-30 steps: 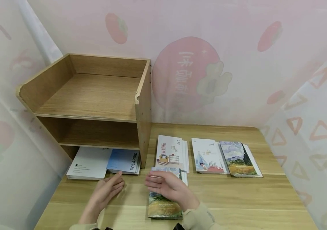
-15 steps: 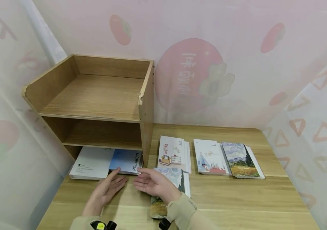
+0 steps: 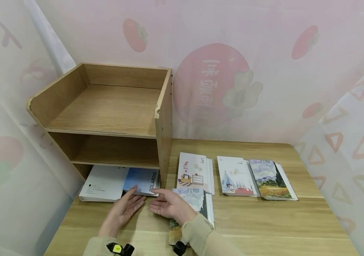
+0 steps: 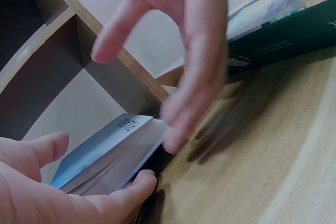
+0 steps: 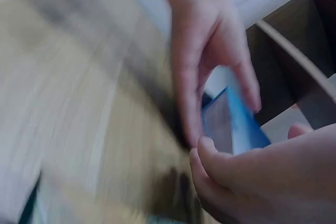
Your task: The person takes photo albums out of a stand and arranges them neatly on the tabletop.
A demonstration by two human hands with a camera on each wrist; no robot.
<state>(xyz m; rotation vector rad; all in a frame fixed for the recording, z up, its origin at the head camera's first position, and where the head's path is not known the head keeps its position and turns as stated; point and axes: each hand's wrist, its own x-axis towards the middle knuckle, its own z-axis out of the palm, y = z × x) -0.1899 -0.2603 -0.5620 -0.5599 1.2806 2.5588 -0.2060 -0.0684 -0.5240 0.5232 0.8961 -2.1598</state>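
A blue photo album marked POLAROID (image 3: 140, 177) lies in the bottom compartment of the wooden shelf, its front end poking out. My left hand (image 3: 124, 211) is at its front edge, fingers extended and thumb overlapping the cover. At the front right corner, my right hand (image 3: 170, 205) faces it palm inward, thumb tip right at the edge. In the left wrist view the album's page edges (image 4: 115, 161) show between both hands, with the left hand (image 4: 68, 192) spread around its near end. Beside the blue album lies a white album (image 3: 103, 185).
The wooden shelf (image 3: 164, 124) stands at the back left. A white album with a room drawing (image 3: 193, 172) and a landscape-painting album (image 3: 191, 199), partly hidden by my right arm, lie right of it. Farther right are a tent-picture album (image 3: 235, 177) and another landscape album (image 3: 269, 181).
My right hand has moved left, off the landscape album, to the blue album's corner. My left hand has come slightly forward to the blue album's front edge.
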